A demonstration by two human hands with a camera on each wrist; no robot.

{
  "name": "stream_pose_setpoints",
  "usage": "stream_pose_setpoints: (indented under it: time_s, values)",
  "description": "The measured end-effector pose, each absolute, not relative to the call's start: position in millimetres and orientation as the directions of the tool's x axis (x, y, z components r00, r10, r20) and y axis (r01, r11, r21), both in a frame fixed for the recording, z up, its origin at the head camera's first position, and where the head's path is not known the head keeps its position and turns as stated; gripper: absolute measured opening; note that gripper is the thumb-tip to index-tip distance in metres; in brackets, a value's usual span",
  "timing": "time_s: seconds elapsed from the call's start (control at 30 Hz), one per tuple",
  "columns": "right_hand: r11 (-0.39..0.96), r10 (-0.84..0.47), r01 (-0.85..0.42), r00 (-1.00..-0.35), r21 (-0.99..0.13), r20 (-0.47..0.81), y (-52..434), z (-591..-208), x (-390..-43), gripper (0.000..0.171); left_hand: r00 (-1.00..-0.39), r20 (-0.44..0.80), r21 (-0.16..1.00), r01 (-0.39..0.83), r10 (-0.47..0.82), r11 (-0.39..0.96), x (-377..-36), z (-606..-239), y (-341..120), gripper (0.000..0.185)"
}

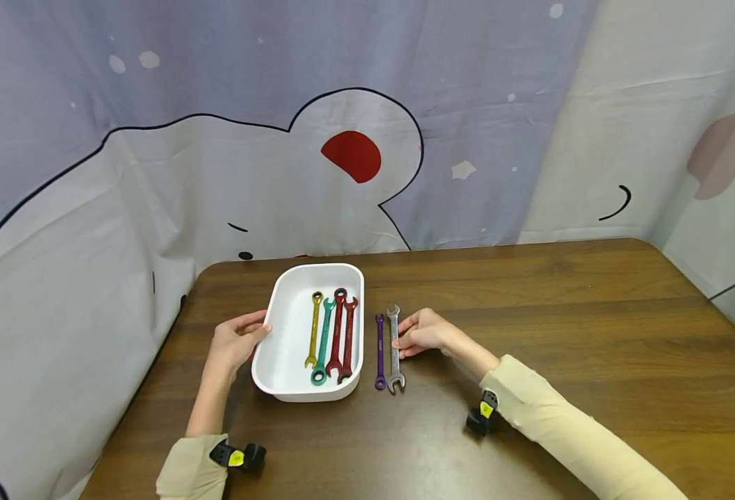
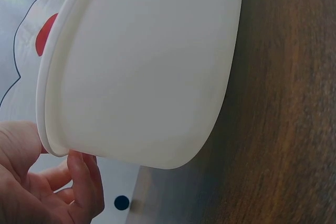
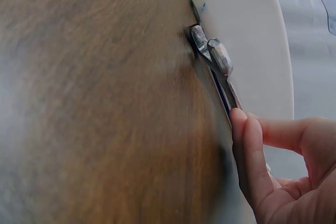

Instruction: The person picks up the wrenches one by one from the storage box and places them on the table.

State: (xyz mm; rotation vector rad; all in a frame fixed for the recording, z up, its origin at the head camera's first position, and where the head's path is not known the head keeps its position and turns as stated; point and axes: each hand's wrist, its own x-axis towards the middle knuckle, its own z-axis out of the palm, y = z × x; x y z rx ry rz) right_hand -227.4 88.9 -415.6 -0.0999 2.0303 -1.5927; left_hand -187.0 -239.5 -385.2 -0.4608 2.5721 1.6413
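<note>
Beside the white tray [image 1: 289,333], right fingers [image 3: 253,148] narrowly pinched around silver wrench [image 1: 395,358].

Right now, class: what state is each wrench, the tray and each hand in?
White tray: upright, partly filled
Yellow wrench: in the tray
Green wrench: in the tray
Two red wrenches: in the tray
Purple wrench: lying on the table
Silver wrench: held, outside the tray
Left hand: gripping the tray's rim
Right hand: pinching the silver wrench
</note>
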Motion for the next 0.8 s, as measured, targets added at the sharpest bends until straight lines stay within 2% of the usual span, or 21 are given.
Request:
stream_pose_setpoints:
  time_s: [0.33, 0.8]
  values:
    - [0.324, -0.362, 0.291, -0.841, -0.900, -0.402, 86.9, -416.4, -228.5, 0.028, -0.955, -0.197, 0.875, -0.274, -0.222, 0.400, -186.1, -385.5, -239.7, 0.043]
    - [0.345, -0.328, 0.260, -0.867, -0.902, -0.375, 86.3, -415.8, -226.5, 0.026, -0.957, -0.192, 0.880, -0.266, -0.219, 0.394, -186.4, -384.9, -239.6, 0.043]
